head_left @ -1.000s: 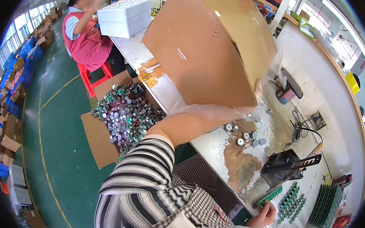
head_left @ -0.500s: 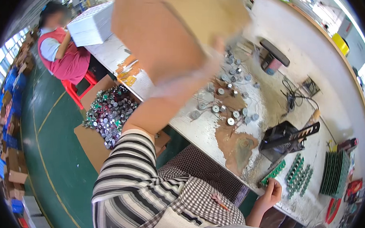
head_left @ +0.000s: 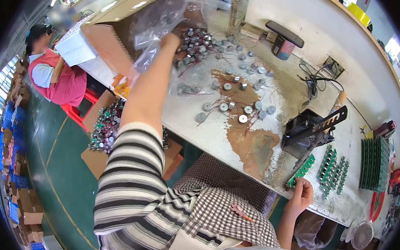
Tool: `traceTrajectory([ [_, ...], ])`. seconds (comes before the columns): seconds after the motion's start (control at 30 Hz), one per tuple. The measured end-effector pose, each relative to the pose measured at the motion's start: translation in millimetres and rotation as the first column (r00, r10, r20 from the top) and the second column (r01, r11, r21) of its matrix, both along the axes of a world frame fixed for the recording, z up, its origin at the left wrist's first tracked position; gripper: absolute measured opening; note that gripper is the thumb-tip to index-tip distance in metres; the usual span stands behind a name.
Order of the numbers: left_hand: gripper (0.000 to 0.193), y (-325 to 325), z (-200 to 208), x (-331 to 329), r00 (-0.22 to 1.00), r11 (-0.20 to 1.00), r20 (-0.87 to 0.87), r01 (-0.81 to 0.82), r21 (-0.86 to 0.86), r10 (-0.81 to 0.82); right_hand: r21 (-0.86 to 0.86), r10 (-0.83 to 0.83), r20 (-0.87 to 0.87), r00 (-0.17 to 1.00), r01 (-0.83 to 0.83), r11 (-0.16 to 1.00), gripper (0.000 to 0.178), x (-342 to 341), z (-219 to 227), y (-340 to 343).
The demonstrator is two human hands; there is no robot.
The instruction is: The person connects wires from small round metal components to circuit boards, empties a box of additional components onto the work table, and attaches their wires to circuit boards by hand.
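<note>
- Your left hand (head_left: 170,41), upper centre, is beside piled motors (head_left: 198,43); its grip cannot be told.
- Your right hand (head_left: 301,193), lower right, pinches the green board strip (head_left: 304,171) at the tabletop (head_left: 198,135).

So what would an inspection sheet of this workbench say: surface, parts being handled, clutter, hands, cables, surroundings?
Surface: white bench top, worn to brown patches.
Parts: small round metal parts with thin wires, scattered loose; more are heaped at the mouth of a tilted cardboard box with clear plastic.
Clutter: black boxy unit and slotted black bar, beside green circuit-board strips.
Hands: left hand at the plastic, grip unclear; right hand at the near end of a green strip.
Cables: dark cables, tangled by the wall.
Surroundings: seated co-worker in pink; carton of parts below the bench; green floor.
</note>
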State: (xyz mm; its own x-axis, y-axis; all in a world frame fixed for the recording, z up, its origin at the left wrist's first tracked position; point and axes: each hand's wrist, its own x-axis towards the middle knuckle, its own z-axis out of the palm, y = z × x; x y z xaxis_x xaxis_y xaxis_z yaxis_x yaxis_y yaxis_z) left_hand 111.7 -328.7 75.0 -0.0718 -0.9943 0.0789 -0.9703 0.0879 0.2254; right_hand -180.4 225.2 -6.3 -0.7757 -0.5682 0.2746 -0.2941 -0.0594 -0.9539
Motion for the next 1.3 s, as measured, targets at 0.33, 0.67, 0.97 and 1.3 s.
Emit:
traceTrajectory([
  [0.33,0.033,-50,-27,21,0.946,0.976,0.265,-0.15,-0.16,0.188,-0.02,-0.01,-0.009,1.0,0.01,1.0,0.006,3,2,-1],
  [0.67,0.031,9,111,-85,0.673,0.584,-0.458,-0.048,-0.81,-0.581,-0.003,0.026,0.006,1.0,-0.026,1.0,0.006,2,2,1],
  [0.97,0.023,11,150,-105,0.655,0.41,-0.412,-0.168,-0.896,-0.633,-0.008,0.025,-0.007,1.0,-0.025,1.0,0.007,4,4,0],
  [1.3,0.091,14,6,-44,0.997,0.944,0.047,0.066,-0.324,-0.053,-0.073,0.038,-0.058,0.998,-0.042,0.996,0.005,1,-4,1],
])
